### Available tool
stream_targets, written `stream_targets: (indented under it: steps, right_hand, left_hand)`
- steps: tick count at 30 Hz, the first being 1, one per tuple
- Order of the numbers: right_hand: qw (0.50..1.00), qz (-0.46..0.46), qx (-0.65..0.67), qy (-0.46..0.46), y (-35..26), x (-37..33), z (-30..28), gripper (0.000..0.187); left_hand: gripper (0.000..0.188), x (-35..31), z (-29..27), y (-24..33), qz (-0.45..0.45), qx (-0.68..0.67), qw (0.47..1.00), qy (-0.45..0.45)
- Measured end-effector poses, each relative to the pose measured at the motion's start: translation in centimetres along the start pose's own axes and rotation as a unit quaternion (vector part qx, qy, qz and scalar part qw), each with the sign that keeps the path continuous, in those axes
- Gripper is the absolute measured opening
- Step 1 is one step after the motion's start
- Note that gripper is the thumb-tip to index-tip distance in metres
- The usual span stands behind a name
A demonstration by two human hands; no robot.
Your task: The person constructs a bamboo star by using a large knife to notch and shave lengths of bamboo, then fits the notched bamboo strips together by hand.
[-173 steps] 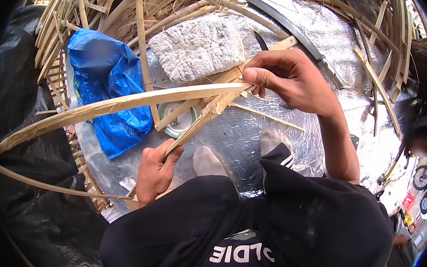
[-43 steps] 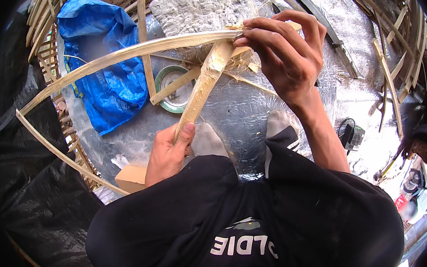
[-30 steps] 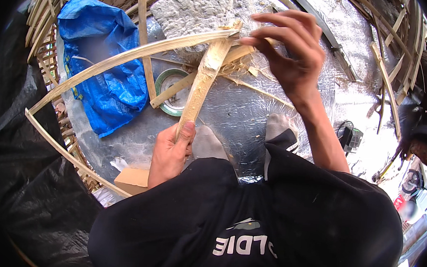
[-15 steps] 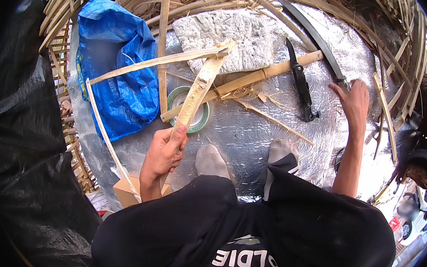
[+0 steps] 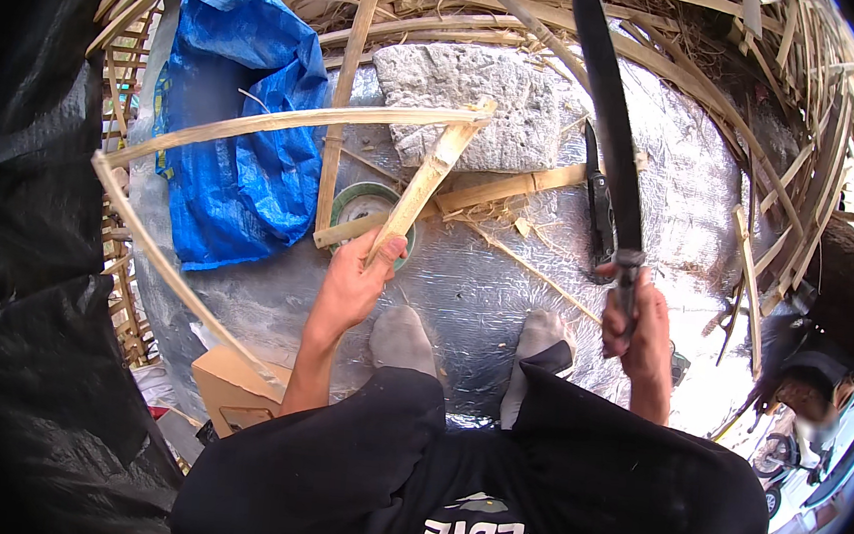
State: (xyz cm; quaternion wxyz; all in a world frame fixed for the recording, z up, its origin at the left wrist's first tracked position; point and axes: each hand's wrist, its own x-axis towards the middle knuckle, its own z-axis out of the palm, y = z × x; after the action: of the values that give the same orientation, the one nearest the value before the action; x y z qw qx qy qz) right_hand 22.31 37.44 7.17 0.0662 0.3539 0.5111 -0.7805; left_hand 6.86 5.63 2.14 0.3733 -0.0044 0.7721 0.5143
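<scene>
My left hand (image 5: 356, 277) is closed around a split bamboo strip (image 5: 432, 172), its upper end over the near side of a rough concrete slab (image 5: 465, 99). From that end a thinner peeled length (image 5: 288, 122) bends away leftward, then folds back toward my left forearm. My right hand (image 5: 640, 329) grips the handle of a machete (image 5: 615, 111), whose long dark blade points up and away from me. Partly behind the blade lies a black folding knife (image 5: 600, 210), opened out on the silver sheet.
A blue plastic bag (image 5: 246, 142) lies at the left. A roll of tape (image 5: 364, 202) sits under a bamboo slat (image 5: 513, 195). Silver foil sheeting (image 5: 468, 260) covers the floor, and bamboo strips (image 5: 407, 14) pile along the far side. A cardboard box (image 5: 222, 381) stands near my left knee.
My right hand has lifted the machete off the sheet and brought it left and nearer, blade raised. The bamboo in my left hand has shifted slightly, its folded length swinging outward left.
</scene>
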Motion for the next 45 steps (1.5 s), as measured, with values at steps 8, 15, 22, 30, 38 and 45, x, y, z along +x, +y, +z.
stream_targets:
  steps: [8, 15, 22, 30, 38, 45]
  right_hand:
    - [0.996, 0.035, -0.032, -0.081, 2.1, 1.6, 4.2, 0.044]
    - [0.993, 0.034, -0.111, -0.036, 2.3, 2.4, 3.0, 0.043]
    - [0.982, -0.045, -0.181, -0.012, 2.0, 3.8, 2.8, 0.046]
    - [0.960, -0.017, -0.280, -0.010, -2.5, 4.1, 2.6, 0.048]
    - [0.960, -0.172, -0.211, -0.069, -4.9, 5.0, 3.5, 0.054]
    - [0.947, 0.011, -0.317, -0.056, -2.6, 7.8, 2.5, 0.060]
  left_hand:
    - [0.045, 1.0, 0.8, 1.4, 0.105, 0.235, 0.961, 0.105]
    - [0.044, 1.5, 2.4, -1.7, 0.155, 0.205, 0.953, 0.159]
    - [0.037, 1.3, 2.9, -0.2, 0.144, 0.217, 0.953, 0.152]
    - [0.029, 1.1, 2.8, -0.7, 0.172, 0.240, 0.942, 0.160]
    - [0.027, 1.0, 3.0, -0.6, 0.166, 0.236, 0.944, 0.162]
    - [0.029, 1.0, 2.7, -0.9, 0.160, 0.273, 0.933, 0.170]
